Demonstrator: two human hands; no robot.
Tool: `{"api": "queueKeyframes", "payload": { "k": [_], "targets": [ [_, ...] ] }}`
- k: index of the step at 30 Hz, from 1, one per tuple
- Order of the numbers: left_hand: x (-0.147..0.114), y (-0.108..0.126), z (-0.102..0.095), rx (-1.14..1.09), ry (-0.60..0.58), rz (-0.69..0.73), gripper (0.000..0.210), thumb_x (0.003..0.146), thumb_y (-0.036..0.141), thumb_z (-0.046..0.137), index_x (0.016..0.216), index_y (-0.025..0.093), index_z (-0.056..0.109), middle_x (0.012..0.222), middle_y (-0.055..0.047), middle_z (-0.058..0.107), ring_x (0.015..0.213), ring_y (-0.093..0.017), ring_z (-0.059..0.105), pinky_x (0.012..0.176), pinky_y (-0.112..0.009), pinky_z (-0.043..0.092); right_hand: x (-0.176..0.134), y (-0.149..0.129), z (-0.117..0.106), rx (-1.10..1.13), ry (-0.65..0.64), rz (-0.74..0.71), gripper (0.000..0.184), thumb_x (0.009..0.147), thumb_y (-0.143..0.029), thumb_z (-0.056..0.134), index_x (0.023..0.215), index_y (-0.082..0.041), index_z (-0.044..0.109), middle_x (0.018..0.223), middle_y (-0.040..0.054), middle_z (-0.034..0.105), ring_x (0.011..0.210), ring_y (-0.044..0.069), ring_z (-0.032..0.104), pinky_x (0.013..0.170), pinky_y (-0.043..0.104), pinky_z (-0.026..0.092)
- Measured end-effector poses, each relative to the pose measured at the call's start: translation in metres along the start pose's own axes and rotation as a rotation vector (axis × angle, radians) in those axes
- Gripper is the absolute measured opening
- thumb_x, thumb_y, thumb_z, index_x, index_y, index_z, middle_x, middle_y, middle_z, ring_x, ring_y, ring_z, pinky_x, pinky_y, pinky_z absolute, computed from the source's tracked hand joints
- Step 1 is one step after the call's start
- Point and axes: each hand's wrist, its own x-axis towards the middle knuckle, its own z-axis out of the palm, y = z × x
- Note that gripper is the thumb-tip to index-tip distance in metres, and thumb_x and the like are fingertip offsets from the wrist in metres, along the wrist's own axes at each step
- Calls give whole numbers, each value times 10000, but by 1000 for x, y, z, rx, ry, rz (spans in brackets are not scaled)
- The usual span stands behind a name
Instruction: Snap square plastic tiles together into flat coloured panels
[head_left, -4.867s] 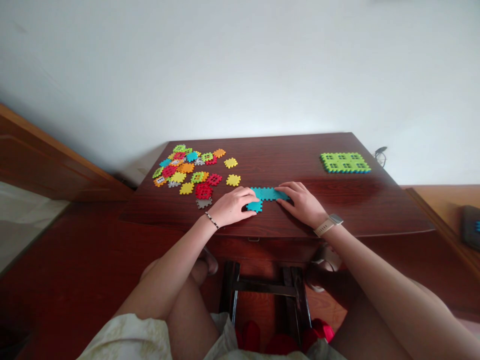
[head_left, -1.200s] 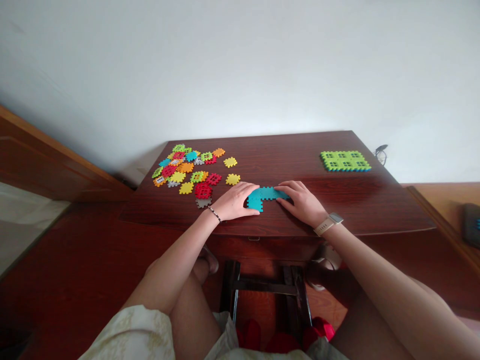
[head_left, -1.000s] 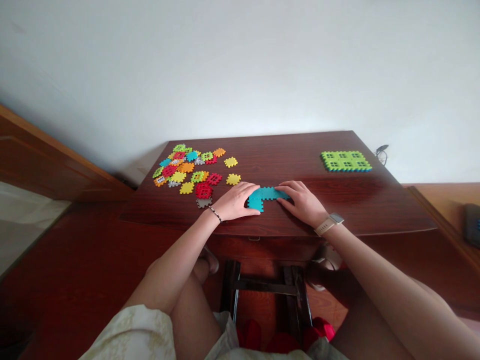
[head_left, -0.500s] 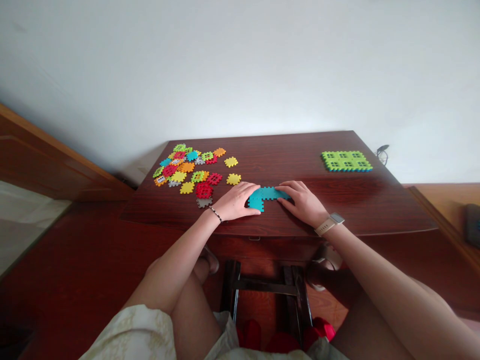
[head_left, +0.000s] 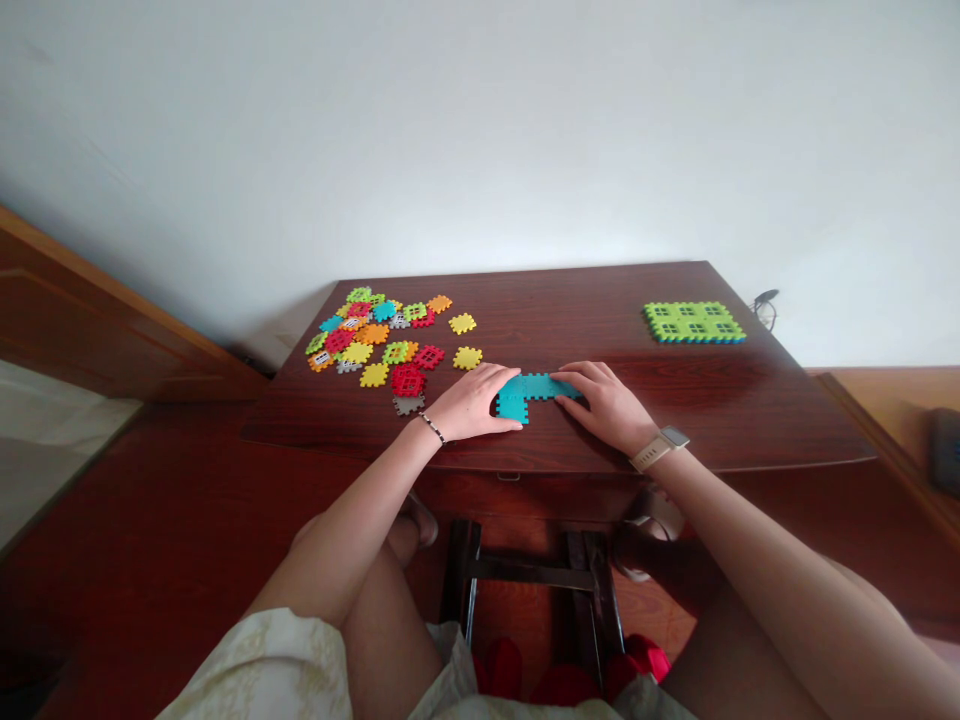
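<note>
Several blue interlocking tiles (head_left: 538, 387) with toothed edges lie flat on the table, joined in an L shape. My left hand (head_left: 476, 400) grips the left part, fingers over its far edge and thumb at the near edge of the lower tile. At the row's right end, my right hand (head_left: 606, 403) pinches the last tile between thumb and fingers. Parts of the tiles are hidden under both hands.
A loose heap of coloured tiles (head_left: 373, 335) covers the table's left side, with two yellow tiles (head_left: 467, 358) apart from it. At the far right lies a green panel (head_left: 694, 322) with window holes, blue beneath. A stool (head_left: 532, 573) stands below the table (head_left: 570, 320).
</note>
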Motion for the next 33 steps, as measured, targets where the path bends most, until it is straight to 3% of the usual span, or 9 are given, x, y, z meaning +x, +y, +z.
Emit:
{"api": "queueKeyframes", "payload": {
  "k": [33],
  "targets": [
    [2,2,-1,-1,3,-2,891,835,521,892,1572,207,503,1530,-170,595,1440,-348,560,1260,-515,440,0,0,1,2,2,4,339,1057,-333,600,1359,-217,701,1318,152,693,1215,353,623,1106,564,546]
  ]
}}
